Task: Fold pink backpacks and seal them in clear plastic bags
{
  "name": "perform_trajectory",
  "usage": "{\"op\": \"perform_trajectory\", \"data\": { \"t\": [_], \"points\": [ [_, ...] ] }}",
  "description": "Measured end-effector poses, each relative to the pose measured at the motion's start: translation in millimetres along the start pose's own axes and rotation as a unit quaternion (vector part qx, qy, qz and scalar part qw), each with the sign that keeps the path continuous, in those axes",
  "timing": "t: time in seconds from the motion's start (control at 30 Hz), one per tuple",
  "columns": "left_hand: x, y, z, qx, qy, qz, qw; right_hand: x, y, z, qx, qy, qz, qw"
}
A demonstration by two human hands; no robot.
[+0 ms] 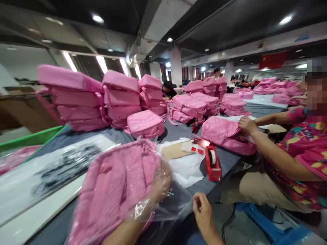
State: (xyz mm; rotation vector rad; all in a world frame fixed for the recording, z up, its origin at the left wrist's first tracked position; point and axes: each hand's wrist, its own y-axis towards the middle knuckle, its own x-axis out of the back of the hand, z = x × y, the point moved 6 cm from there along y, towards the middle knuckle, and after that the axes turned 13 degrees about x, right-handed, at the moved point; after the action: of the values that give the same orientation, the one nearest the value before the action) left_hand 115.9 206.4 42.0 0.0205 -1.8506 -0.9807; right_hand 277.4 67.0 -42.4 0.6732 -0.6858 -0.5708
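A pink backpack (120, 183) lies tilted at the near table edge, inside a clear plastic bag (176, 204). My left hand (163, 180) is at the backpack's right side, with clear plastic over it; its fingers are blurred and partly hidden. Off to the right, my right hand (203, 211) has its thumb and fingers closed on the loose edge of the bag, which stretches between my two hands. Past my hands sit a red tape dispenser (214, 170) and a brown card (175, 150) lying on white sheets.
Tall stacks of pink backpacks (79, 109) line the table's far side, with a single backpack (145, 124) before them. At left are flat plastic bags (51, 177) and a green-edged bin (30, 139). A co-worker (293, 160) at right handles another backpack (227, 134); a blue stool (270, 221) stands below.
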Motion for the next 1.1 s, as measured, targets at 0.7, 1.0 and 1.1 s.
{"op": "perform_trajectory", "data": {
  "t": [0.7,1.0,1.1],
  "points": [
    [174.1,-338.1,125.7,0.666,0.009,-0.221,0.712,15.2,6.4,20.3,-0.078,-0.078,0.100,0.989],
    [171.3,-374.0,109.4,0.679,0.029,-0.190,0.708,33.0,-14.3,11.9,-0.209,-0.008,0.212,0.955],
    [171.9,-373.4,107.6,0.682,0.010,-0.178,0.709,39.9,-21.2,10.1,-0.227,-0.001,0.185,0.956]
  ]
}}
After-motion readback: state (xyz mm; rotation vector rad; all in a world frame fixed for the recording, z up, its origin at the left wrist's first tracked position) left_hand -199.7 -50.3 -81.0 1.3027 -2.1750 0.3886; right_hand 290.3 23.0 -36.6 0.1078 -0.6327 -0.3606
